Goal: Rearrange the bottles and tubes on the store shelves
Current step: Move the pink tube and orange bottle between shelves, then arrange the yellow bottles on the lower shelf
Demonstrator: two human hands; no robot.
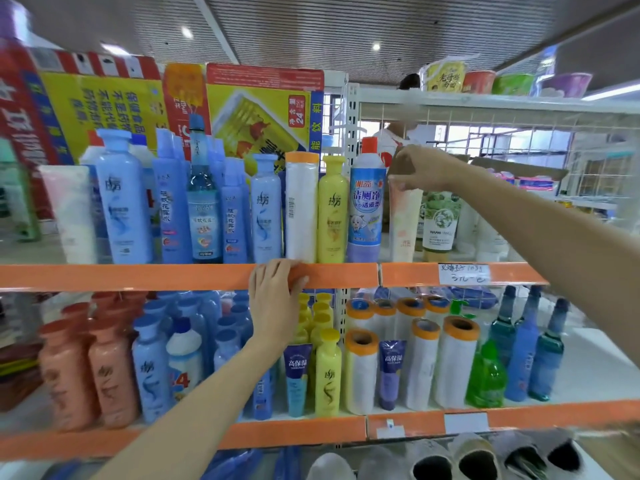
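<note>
Peach tube [404, 223], upper shelf [138, 276] front edge: top pinched by right hand [420, 168]; left hand [275, 299] rested with relaxed fingers on that edge.

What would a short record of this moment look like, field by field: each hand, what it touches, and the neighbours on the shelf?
place: store shelves with orange shelf edge
left hand: rests on the orange edge, holds nothing
right hand: grips the top of a pale tube on the upper shelf
left of the tube: blue-label cleaner bottle, then yellow bottle
right of the tube: green-label bottle
</note>
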